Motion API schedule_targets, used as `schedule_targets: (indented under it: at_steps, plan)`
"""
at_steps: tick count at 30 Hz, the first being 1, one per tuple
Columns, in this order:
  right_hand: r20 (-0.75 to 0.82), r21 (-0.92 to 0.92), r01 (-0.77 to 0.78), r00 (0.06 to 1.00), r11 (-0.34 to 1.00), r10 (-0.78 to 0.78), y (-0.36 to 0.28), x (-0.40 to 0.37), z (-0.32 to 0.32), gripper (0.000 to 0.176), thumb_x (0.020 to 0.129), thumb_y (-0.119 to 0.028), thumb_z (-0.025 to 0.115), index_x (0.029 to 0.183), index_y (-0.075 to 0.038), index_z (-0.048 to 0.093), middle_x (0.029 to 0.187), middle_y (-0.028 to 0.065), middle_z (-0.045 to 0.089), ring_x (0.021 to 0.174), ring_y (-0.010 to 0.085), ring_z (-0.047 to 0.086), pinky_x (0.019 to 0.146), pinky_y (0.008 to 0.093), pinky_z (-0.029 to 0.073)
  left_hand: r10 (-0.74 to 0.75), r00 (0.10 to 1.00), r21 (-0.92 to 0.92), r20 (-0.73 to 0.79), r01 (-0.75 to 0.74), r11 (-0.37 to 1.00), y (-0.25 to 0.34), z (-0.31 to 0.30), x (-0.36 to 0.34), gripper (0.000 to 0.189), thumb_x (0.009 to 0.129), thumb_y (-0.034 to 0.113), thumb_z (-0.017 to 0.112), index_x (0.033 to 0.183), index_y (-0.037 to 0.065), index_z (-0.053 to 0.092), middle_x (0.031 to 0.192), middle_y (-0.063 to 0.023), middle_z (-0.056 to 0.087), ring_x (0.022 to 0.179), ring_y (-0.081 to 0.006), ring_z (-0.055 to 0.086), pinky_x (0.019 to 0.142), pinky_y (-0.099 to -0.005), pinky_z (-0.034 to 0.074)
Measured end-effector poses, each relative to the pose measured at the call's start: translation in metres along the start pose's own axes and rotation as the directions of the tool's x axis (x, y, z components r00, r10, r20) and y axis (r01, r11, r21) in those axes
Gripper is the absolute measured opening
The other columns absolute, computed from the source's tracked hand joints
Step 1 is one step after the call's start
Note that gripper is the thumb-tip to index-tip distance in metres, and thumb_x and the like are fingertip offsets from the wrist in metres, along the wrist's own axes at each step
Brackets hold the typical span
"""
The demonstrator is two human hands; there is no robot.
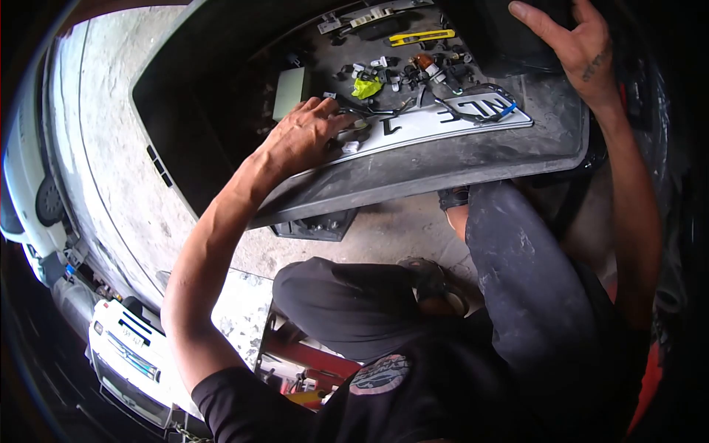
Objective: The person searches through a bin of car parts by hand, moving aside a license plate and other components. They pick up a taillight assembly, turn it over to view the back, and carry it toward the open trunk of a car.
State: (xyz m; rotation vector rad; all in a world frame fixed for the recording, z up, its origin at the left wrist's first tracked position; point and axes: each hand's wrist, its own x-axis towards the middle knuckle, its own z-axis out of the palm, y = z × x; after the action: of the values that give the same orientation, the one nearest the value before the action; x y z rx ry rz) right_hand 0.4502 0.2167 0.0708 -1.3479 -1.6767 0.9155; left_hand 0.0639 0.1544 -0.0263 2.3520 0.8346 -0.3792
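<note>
My left hand (310,129) reaches into a black plastic trunk trim tray (413,173), its fingers curled down over small parts at the left end of a white licence plate (461,118). What its fingertips hold is hidden. Beside it stands a pale green box (292,92). A black cable (469,114) with a blue section lies across the plate. My right hand (576,52) is at the top right, thumb stretched along a black box-like part (502,44), its other fingers partly cut off by the frame edge.
Clips and connectors, a yellow-green scrap (367,87), an orange bulb part (428,66) and a yellow cutter knife (421,37) lie in the tray. My knees (347,303) are below it. A white vehicle (129,347) stands lower left, another car (29,199) above it.
</note>
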Motion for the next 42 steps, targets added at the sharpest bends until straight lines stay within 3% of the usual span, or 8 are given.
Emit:
schedule_targets:
  at_steps: [6,11,14,21,27,31,35,42]
  plan:
    - [-0.07,0.068,0.011,0.998,0.998,-0.006,-0.001,-0.004,0.009,0.058,0.083,-0.011,0.077,0.135,0.006,0.057,0.122,0.0123,0.068,0.111,0.0191,0.063,0.1,0.0341,0.05,-0.012,0.995,-0.365,0.101,0.048,0.93,-0.013,-0.004,0.006,0.063,0.079,-0.014,0.057,0.138,0.006,0.066,0.143,-0.0216,0.062,0.135,-0.0362,0.057,0.114,-0.0436,0.048]
    - [-0.074,-0.149,0.081,0.993,0.986,-0.093,-0.013,-0.004,0.013,0.053,0.083,-0.012,0.075,0.131,0.005,0.058,0.118,0.01,0.067,0.107,0.0184,0.062,0.098,0.0328,0.049,-0.142,0.973,-0.025,-0.184,0.139,0.99,-0.002,0.005,0.044,0.061,0.092,0.004,0.059,0.152,0.013,0.054,0.148,-0.0314,0.053,0.129,-0.0459,0.058,0.108,-0.0468,0.051]
    - [-0.107,-0.082,0.016,0.994,0.997,-0.025,0.002,-0.001,0.005,0.048,0.084,-0.014,0.074,0.126,0.004,0.059,0.112,0.0073,0.066,0.102,0.0168,0.061,0.094,0.0315,0.049,-0.116,0.992,0.102,-0.055,0.121,0.987,0.006,0.008,0.061,0.059,0.099,0.012,0.054,0.158,0.018,0.047,0.157,-0.0314,0.042,0.126,-0.0466,0.06,0.104,-0.0481,0.054]
    - [0.035,0.143,0.054,0.998,0.988,-0.059,-0.013,-0.001,-0.006,0.038,0.087,-0.014,0.07,0.121,0.0,0.061,0.106,0.0039,0.063,0.098,0.0129,0.058,0.09,0.0298,0.047,-0.188,0.973,0.011,-0.133,0.192,0.981,-0.003,0.005,0.048,0.063,0.094,0.008,0.062,0.155,0.019,0.049,0.151,-0.0312,0.047,0.127,-0.0461,0.058,0.104,-0.0485,0.054]
    - [-0.192,0.173,0.015,0.981,0.985,0.019,-0.005,0.001,0.006,0.037,0.088,-0.015,0.07,0.121,0.0,0.061,0.108,0.0017,0.063,0.099,0.0121,0.057,0.091,0.0286,0.046,-0.19,0.87,0.084,-0.454,0.254,0.964,-0.021,-0.002,0.106,0.074,0.091,0.01,0.065,0.159,0.023,0.041,0.161,-0.0314,0.034,0.139,-0.0531,0.046,0.115,-0.054,0.045]
    - [-0.18,0.247,0.036,0.984,0.968,0.01,-0.002,0.002,0.005,0.041,0.09,-0.015,0.068,0.127,0.001,0.061,0.114,0.0031,0.065,0.105,0.0134,0.059,0.096,0.0297,0.047,-0.122,0.937,0.064,-0.328,0.151,0.986,-0.033,0.02,0.115,0.071,0.095,0.014,0.054,0.163,0.018,0.033,0.165,-0.0225,0.032,0.15,-0.0516,0.031,0.116,-0.0618,0.042]
    - [-0.177,0.318,0.05,0.984,0.947,0.007,0.0,0.003,-0.001,0.043,0.093,-0.017,0.066,0.131,0.002,0.06,0.119,0.005,0.067,0.109,0.0153,0.061,0.099,0.031,0.047,-0.133,0.962,-0.05,-0.236,0.125,0.991,-0.018,0.023,0.067,0.076,0.092,0.009,0.06,0.162,0.015,0.033,0.161,-0.0223,0.039,0.144,-0.0511,0.041,0.113,-0.0544,0.047]
    - [-0.213,0.324,0.071,0.977,0.943,0.0,0.031,-0.001,-0.016,0.045,0.095,-0.021,0.065,0.133,0.002,0.059,0.12,0.007,0.068,0.11,0.0172,0.063,0.098,0.0318,0.049,-0.091,0.89,0.061,-0.447,0.132,0.989,-0.006,-0.01,0.091,0.056,0.091,0.018,0.071,0.144,0.011,0.056,0.147,-0.025,0.05,0.132,-0.0441,0.052,0.105,-0.053,0.049]
